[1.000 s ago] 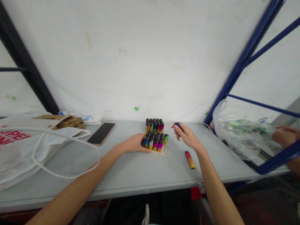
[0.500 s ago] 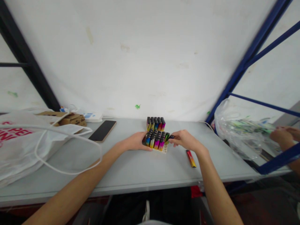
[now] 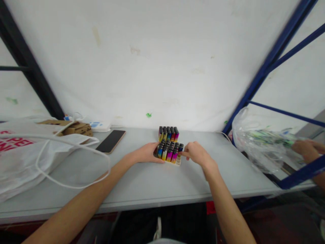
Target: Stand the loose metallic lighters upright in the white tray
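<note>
A pale tray (image 3: 177, 164) holds rows of upright lighters (image 3: 169, 154) with black tops and yellow, blue and pink bodies. My left hand (image 3: 148, 153) is wrapped round the tray's left end. At the right end, my right hand (image 3: 195, 154) has its fingertips pinched at a dark-blue-topped lighter (image 3: 181, 147) standing in the last row. One finger crosses in front of that lighter, hiding its lower body. Bare slots show at the tray's near right corner. Directly behind stands a second block of upright lighters (image 3: 169, 134).
A phone (image 3: 111, 141) lies left on the grey table (image 3: 142, 189). Further left are a cardboard box (image 3: 78, 128), a white plastic bag (image 3: 22, 156) and a looping white cable (image 3: 73, 187). At right, beyond a blue frame (image 3: 264, 76), another person's hand (image 3: 304, 149) is near clear plastic bags (image 3: 259, 145).
My right hand has brought the lighter it held down into the tray's right row. The loose red-yellow lighter no longer shows near my right forearm. My left hand stays put.
</note>
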Demonstrator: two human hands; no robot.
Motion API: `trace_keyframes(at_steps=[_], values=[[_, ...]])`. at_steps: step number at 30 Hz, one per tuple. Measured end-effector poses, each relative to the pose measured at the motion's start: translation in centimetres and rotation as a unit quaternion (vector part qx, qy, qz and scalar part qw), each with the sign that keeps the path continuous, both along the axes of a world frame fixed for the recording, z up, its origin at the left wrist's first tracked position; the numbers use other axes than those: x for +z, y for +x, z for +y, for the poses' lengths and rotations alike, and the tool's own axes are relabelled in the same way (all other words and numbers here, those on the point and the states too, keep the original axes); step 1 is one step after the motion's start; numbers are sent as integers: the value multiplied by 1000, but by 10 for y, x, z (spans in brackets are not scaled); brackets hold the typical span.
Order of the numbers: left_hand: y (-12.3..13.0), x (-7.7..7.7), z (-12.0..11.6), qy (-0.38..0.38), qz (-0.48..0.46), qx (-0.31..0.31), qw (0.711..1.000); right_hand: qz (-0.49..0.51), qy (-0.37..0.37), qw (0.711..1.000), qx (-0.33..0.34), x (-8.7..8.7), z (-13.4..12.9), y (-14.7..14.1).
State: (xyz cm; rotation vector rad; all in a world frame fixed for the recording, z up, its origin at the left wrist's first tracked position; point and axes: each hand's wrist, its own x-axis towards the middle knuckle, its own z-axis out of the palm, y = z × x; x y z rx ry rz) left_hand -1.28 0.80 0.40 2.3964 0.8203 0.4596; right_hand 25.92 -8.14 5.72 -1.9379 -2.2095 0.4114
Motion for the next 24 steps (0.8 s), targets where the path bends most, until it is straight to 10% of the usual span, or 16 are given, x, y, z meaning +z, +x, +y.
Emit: trace_keyframes(at_steps=[10,19,24], values=[[1,2,-1,-11,-4,-7,1000,10,10,999,-31,22,-22,57],[1,0,0,-6,-5,-2,1000,52,-210,964,-154,-6,-17,96],[1,0,0,0,4,0,1000,104,-51,991,-62,-8,-5,99]])
